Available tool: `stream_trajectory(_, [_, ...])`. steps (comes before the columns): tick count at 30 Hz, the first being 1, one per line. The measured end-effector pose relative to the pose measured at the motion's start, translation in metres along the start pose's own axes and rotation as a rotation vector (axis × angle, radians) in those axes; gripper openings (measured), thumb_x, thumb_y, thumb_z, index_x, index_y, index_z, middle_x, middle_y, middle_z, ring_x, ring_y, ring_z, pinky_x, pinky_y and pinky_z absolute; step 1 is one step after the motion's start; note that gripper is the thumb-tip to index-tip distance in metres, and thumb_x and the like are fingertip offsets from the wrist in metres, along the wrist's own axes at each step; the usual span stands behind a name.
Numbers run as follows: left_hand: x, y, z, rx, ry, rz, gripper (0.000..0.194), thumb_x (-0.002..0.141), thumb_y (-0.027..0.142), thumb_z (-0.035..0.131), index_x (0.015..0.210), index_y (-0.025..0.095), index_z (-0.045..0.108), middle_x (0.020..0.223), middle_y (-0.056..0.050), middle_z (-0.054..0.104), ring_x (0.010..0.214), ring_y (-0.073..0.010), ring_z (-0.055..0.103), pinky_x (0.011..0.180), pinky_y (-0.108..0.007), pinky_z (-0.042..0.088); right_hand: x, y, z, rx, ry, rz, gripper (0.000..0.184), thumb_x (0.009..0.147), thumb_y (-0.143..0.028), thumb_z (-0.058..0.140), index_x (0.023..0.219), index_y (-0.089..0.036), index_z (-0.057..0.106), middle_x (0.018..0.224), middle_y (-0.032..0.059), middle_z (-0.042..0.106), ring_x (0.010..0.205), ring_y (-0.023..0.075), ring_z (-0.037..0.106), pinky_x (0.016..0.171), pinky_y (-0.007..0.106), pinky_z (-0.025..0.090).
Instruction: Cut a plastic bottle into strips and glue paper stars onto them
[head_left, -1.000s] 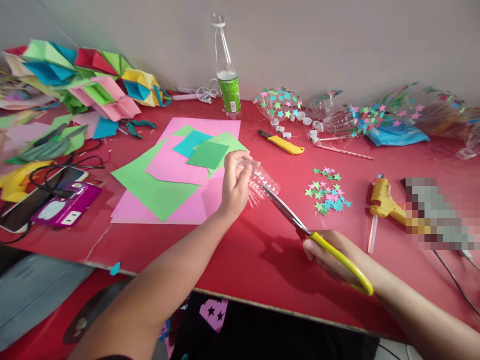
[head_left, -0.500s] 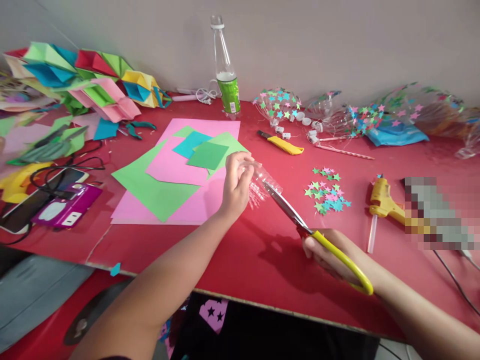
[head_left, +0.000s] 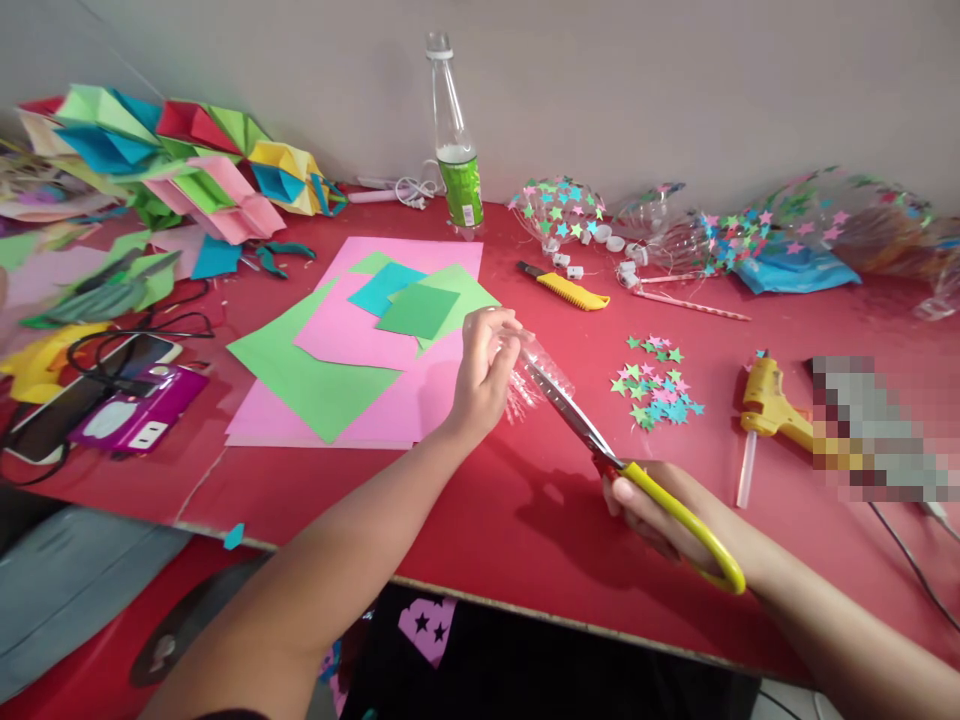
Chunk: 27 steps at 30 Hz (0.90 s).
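Observation:
Pinched in my left hand (head_left: 486, 368) is a clear plastic bottle piece (head_left: 553, 370), its lower part cut into thin strips that hang below my fingers. My right hand (head_left: 652, 505) grips a pair of scissors (head_left: 574, 412) with yellow handles. The long blades look nearly closed and their tips meet the clear plastic, just right of my left fingers. Both hands are above the red table (head_left: 480, 520). Left of my left hand lie sheets of pink paper (head_left: 352, 345) and green paper (head_left: 315, 385), with smaller blue and green pieces on top.
Small paper stars (head_left: 656, 385) lie right of the scissors. Behind them are a yellow utility knife (head_left: 574, 290) and star-covered plastic ornaments (head_left: 559, 208). A yellow glue gun (head_left: 766, 395) rests at right. A tall bottle (head_left: 457, 150) stands by the wall; a purple device (head_left: 142, 410) and cables sit left.
My left hand and the clear plastic have shifted slightly to the right. The scissors stay at the plastic, with barely any visible movement. The whole view has moved a little.

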<state>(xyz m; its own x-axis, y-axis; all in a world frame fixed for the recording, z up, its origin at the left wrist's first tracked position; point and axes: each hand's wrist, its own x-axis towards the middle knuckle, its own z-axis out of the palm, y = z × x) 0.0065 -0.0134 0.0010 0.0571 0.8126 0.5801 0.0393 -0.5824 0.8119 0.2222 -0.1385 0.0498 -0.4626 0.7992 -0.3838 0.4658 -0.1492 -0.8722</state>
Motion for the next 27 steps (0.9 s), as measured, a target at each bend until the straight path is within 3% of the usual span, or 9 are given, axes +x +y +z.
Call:
stream_trajectory(8, [-0.0001, -0.0002, -0.0002, 0.035, 0.005, 0.025, 0.013, 0.095, 0.019, 0.049, 0.105, 0.027, 0.053, 0.110, -0.004, 0.050, 0.091, -0.0126, 0.063, 0.089, -0.035, 0.054, 0.0017, -0.0032, 0.0030, 0.049, 0.008, 0.047, 0.057, 0.090, -0.072, 0.040, 0.066, -0.021, 0.037, 0.049, -0.0071, 0.036, 0.042, 0.0058, 0.034, 0.040, 0.021, 0.024])
stream_trajectory(16, [-0.0004, -0.0033, 0.0002, 0.004, 0.002, 0.000, 0.014, 0.096, 0.021, 0.047, 0.107, 0.027, 0.051, 0.113, -0.004, 0.048, 0.090, -0.0116, 0.064, 0.080, -0.030, 0.056, -0.0003, -0.0005, 0.0028, 0.059, 0.015, 0.070, 0.058, 0.089, -0.074, 0.037, 0.066, -0.021, 0.037, 0.047, -0.0080, 0.035, 0.039, 0.0053, 0.031, 0.039, 0.021, 0.023])
stream_trajectory(23, [-0.0054, 0.0032, 0.0047, 0.109, -0.057, 0.021, 0.010, 0.096, 0.024, 0.046, 0.102, 0.025, 0.053, 0.112, -0.007, 0.052, 0.111, -0.0210, 0.057, 0.091, -0.041, 0.051, -0.0001, -0.0026, 0.0021, 0.057, 0.024, 0.025, 0.057, 0.090, -0.074, 0.036, 0.069, -0.021, 0.040, 0.049, -0.0072, 0.038, 0.041, 0.0057, 0.033, 0.041, 0.022, 0.027])
stream_trajectory(27, [-0.0063, 0.0032, 0.0051, 0.117, -0.057, 0.034, 0.011, 0.096, 0.024, 0.045, 0.103, 0.025, 0.053, 0.113, -0.007, 0.052, 0.111, -0.0204, 0.056, 0.094, -0.042, 0.049, 0.0012, -0.0026, 0.0029, 0.090, 0.028, 0.025, 0.056, 0.090, -0.073, 0.039, 0.067, -0.021, 0.038, 0.048, -0.0077, 0.035, 0.041, 0.0060, 0.032, 0.039, 0.021, 0.025])
